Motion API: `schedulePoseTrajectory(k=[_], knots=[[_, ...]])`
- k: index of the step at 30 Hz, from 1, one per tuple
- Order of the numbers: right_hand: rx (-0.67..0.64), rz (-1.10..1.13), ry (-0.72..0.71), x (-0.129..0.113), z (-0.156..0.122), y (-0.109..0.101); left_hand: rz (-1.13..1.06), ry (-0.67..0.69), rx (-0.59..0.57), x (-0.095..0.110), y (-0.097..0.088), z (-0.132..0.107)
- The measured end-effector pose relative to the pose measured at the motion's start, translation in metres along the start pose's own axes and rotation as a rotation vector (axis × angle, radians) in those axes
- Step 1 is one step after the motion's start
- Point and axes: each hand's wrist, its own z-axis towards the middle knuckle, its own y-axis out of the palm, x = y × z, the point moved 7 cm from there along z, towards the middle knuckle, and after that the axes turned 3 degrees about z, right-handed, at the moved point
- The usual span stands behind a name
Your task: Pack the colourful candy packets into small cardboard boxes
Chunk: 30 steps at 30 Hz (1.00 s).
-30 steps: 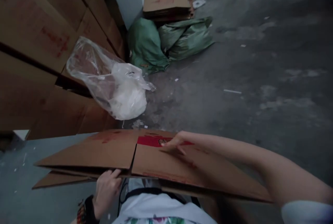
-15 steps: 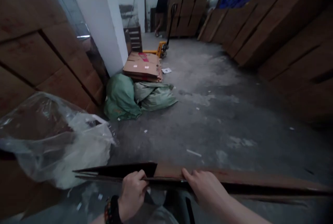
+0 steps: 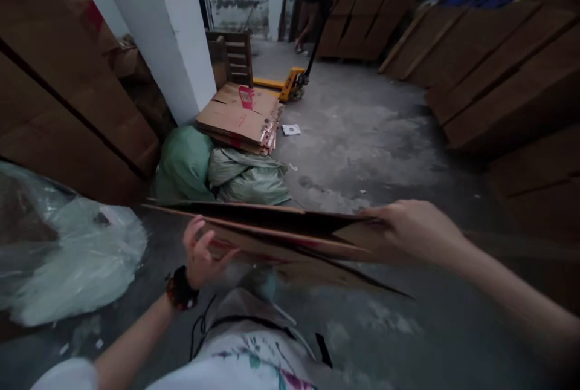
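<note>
So the person's got a flattened carton (image 3: 281, 236) held out flat in front of them, over the concrete floor (image 3: 385, 136) at about waist height, nothing under it. The left hand (image 3: 202, 254) is half curled, fingers hooked on the near left edge from below. The right hand (image 3: 414, 230) is clamped over the flap at the right end, though I can't see how far its fingers wrap under. My guess is they grab it at both ends because a collapsed box that wide just sags and flops if you hold one side. You can see the layers gaping a bit between the hands. As for containers: on the near left there's a clear plastic bag (image 3: 67, 257) slumped on the floor with something pale and white bunched inside, can't tell what. Further back are two green sacks (image 3: 185, 163), stuffed full, tops closed so the contents are hidden, shoved against the white pillar (image 3: 163, 27), probably to keep the aisle free. Right behind them sits a stack of flat cartons (image 3: 240, 118), and a yellow pallet jack (image 3: 290, 84) is parked just beyond. Walls of brown boxes (image 3: 498, 87) line the right side.
</note>
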Motion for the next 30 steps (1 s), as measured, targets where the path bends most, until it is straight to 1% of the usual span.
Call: schedulePoseTrajectory(k=[1, 2, 3, 4, 5, 6, 7, 8, 9, 10, 11, 12, 13, 15, 16, 17, 19, 21, 22, 24, 26, 28, 30], knots=[[-0.1, -0.007, -0.035, 0.025, 0.021, 0.03, 0.033, -0.106, -0.023, -0.017, 0.038, 0.002], [-0.22, -0.01, -0.064, 0.046, 0.041, 0.069, 0.066, -0.191, -0.092, -0.035, 0.086, 0.006], [-0.363, 0.009, -0.092, 0.066, 0.061, 0.114, 0.105, -0.227, -0.199, -0.05, 0.141, 0.012], [-0.47, 0.059, -0.097, 0.086, 0.081, 0.159, 0.144, -0.225, -0.339, -0.061, 0.201, 0.021], [-0.419, 0.102, -0.091, 0.107, 0.105, 0.193, 0.178, -0.182, -0.504, -0.067, 0.262, 0.03], [-0.446, 0.103, -0.081, 0.13, 0.126, 0.228, 0.19, -0.105, -0.684, -0.066, 0.32, 0.036], [-0.449, 0.109, -0.068, 0.152, 0.145, 0.257, 0.171, -0.01, -0.868, -0.06, 0.372, 0.038], [-0.457, 0.108, -0.055, 0.175, 0.16, 0.281, 0.124, 0.091, -1.036, -0.048, 0.415, 0.034], [-0.489, 0.108, -0.046, 0.197, 0.171, 0.302, 0.075, 0.167, -1.163, -0.033, 0.447, 0.027], [-0.519, 0.118, -0.044, 0.216, 0.179, 0.319, 0.049, 0.194, -1.24, -0.02, 0.471, 0.019], [-0.552, 0.132, -0.048, 0.234, 0.184, 0.334, 0.059, 0.178, -1.271, -0.008, 0.489, 0.011], [-0.583, 0.152, -0.06, 0.248, 0.187, 0.348, 0.103, 0.137, -1.275, 0.003, 0.501, 0.004], [-0.61, 0.176, -0.077, 0.259, 0.187, 0.361, 0.167, 0.098, -1.266, 0.012, 0.509, -0.003], [-0.642, 0.223, -0.106, 0.275, 0.183, 0.386, 0.257, 0.072, -1.257, 0.032, 0.52, -0.017], [-0.652, 0.244, -0.116, 0.28, 0.179, 0.399, 0.261, 0.071, -1.292, 0.042, 0.526, -0.025], [-0.663, 0.262, -0.126, 0.285, 0.173, 0.411, 0.25, 0.061, -1.35, 0.051, 0.532, -0.035], [-0.694, 0.296, -0.151, 0.294, 0.159, 0.436, 0.196, 0.02, -1.508, 0.072, 0.544, -0.058], [-0.729, 0.328, -0.172, 0.301, 0.144, 0.459, 0.139, 0.013, -1.665, 0.097, 0.555, -0.085], [-0.739, 0.342, -0.176, 0.306, 0.139, 0.469, 0.139, 0.02, -1.708, 0.11, 0.56, -0.096], [-0.735, 0.36, -0.176, 0.315, 0.134, 0.485, 0.207, 0.007, -1.731, 0.128, 0.571, -0.111], [-0.725, 0.369, -0.18, 0.324, 0.138, 0.495, 0.303, -0.036, -1.74, 0.138, 0.583, -0.118], [-0.743, 0.379, -0.2, 0.336, 0.147, 0.499, 0.349, -0.068, -1.779, 0.144, 0.594, -0.116], [-0.778, 0.398, -0.222, 0.353, 0.159, 0.491, 0.335, -0.074, -1.816, 0.148, 0.603, -0.098]])
